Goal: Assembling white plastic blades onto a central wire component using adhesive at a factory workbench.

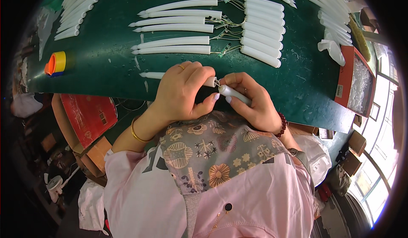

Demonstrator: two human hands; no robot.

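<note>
My left hand (pixel 182 91) is closed around a white taper-shaped electric candle (pixel 151 75), whose pointed end sticks out to the left. In my right hand (pixel 257 104) is a short white tube (pixel 236 94), pinched between fingers and thumb. Thin wires (pixel 217 83) link the candle's open end to the tube, and the two ends lie close together but apart. Beyond my hands lies a row of similar white tapers (pixel 174 40). Loose wires with small circuit pieces (pixel 223 23) join them to a stack of white tubes (pixel 262 32) on the right.
The green table (pixel 106 74) carries a yellow and orange roll (pixel 59 62) at left. More white candles lie in the far left pile (pixel 78 15) and far right pile (pixel 333 15). A red box (pixel 346 78) of small clear pieces stands at the right edge. Cardboard boxes (pixel 88 114) sit below left.
</note>
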